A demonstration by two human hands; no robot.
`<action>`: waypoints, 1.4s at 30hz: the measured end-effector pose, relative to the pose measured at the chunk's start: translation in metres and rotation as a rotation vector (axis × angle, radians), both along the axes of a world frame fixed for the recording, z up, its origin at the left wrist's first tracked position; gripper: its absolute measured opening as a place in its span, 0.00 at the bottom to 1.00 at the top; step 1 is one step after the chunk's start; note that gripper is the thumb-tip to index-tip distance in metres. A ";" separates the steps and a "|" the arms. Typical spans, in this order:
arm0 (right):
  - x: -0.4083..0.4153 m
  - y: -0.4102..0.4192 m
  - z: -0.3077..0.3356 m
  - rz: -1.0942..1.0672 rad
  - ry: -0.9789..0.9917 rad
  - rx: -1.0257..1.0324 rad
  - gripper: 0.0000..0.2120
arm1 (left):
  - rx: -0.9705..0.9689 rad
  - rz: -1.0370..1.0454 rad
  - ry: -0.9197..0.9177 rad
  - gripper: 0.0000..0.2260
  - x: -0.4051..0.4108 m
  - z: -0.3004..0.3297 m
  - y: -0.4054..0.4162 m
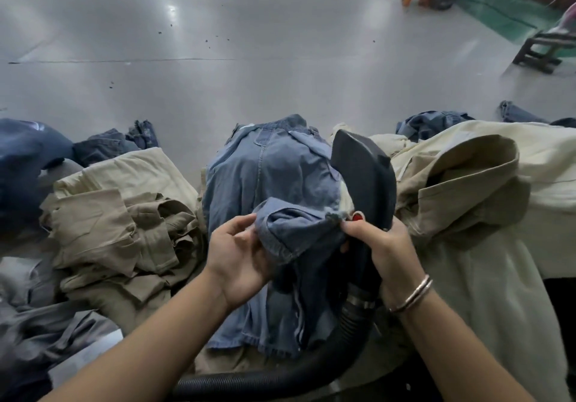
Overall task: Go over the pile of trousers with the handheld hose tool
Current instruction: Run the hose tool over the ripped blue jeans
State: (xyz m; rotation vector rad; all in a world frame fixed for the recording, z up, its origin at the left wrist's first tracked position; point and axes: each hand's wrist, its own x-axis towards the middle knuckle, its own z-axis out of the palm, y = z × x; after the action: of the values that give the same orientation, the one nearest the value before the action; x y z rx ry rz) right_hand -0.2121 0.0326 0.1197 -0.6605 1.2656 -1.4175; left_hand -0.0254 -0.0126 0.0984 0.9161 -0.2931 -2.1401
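Our right hand (381,245) gripped the black hose tool (364,171), nozzle aimed at twelve o'clock, and pinched the blue trousers (268,177) against it. Our left hand (240,252), at nine o'clock, loosely held the folded hem, probably keeping the cloth taut for the tool.

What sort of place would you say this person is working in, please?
Probably a garment factory or finishing workshop. Heaps of beige trousers and blue jeans cover a broad grey work table, and the right hand holds a black hose tool against them.
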 end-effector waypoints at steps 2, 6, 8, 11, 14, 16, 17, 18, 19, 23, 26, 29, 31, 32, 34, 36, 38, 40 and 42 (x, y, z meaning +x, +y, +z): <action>-0.004 0.006 0.011 0.020 -0.044 -0.051 0.08 | 0.027 0.004 -0.115 0.13 0.001 0.009 0.002; -0.004 0.013 0.026 0.020 -0.177 -0.125 0.09 | -0.171 0.177 -0.164 0.03 0.013 0.029 -0.001; -0.003 0.015 0.034 0.014 -0.272 -0.145 0.05 | -0.296 0.248 0.042 0.03 0.021 0.031 0.006; -0.003 0.018 0.036 0.029 -0.321 -0.118 0.07 | -0.143 0.227 0.126 0.09 0.012 0.006 0.031; 0.000 0.017 0.030 0.071 -0.287 -0.047 0.07 | -0.004 -0.067 -0.146 0.10 -0.007 -0.007 0.042; 0.001 0.016 0.029 0.079 -0.248 -0.024 0.10 | 0.010 -0.256 -0.250 0.14 -0.005 -0.005 0.038; 0.001 0.016 0.029 0.077 -0.242 -0.020 0.12 | -0.008 -0.303 -0.292 0.16 -0.001 -0.006 0.035; 0.000 0.017 0.030 0.077 -0.245 -0.022 0.11 | -0.024 -0.302 -0.329 0.19 0.004 -0.007 0.033; 0.000 0.016 0.030 0.075 -0.253 -0.024 0.09 | -0.034 -0.275 -0.387 0.21 0.004 -0.009 0.032; -0.001 0.016 0.030 0.084 -0.251 -0.011 0.09 | -0.100 -0.198 -0.497 0.22 -0.003 -0.007 0.032; -0.005 0.018 0.029 0.112 -0.207 -0.005 0.11 | -0.159 -0.169 -0.345 0.20 0.000 0.005 0.031; -0.010 0.019 0.029 0.139 -0.179 -0.034 0.08 | -0.302 -0.047 -0.219 0.12 0.008 0.017 0.032; -0.011 0.019 0.028 0.123 -0.179 -0.050 0.11 | -0.293 -0.006 -0.153 0.14 0.005 0.021 0.039; -0.010 0.018 0.027 0.106 -0.187 -0.056 0.10 | -0.224 -0.041 -0.129 0.16 0.000 0.023 0.044; -0.010 0.015 0.026 0.089 -0.195 -0.058 0.09 | -0.066 -0.137 -0.093 0.17 -0.011 0.020 0.053; -0.012 0.010 0.022 0.067 -0.134 -0.020 0.08 | 0.039 -0.136 -0.097 0.16 -0.014 0.017 0.054; -0.016 0.005 0.015 0.016 -0.063 0.028 0.07 | 0.107 -0.137 -0.090 0.17 -0.007 0.015 0.054; -0.020 -0.001 0.012 -0.026 -0.039 0.064 0.06 | 0.125 -0.165 -0.025 0.20 0.002 0.015 0.054; -0.023 -0.005 0.009 -0.017 -0.043 0.069 0.06 | 0.137 -0.152 0.025 0.23 0.007 0.015 0.058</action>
State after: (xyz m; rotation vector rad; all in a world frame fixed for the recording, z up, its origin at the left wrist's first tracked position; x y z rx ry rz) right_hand -0.2351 0.0275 0.1287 -0.5708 1.2836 -1.3884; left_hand -0.0182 0.0450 0.1137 0.9702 -0.2112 -2.3335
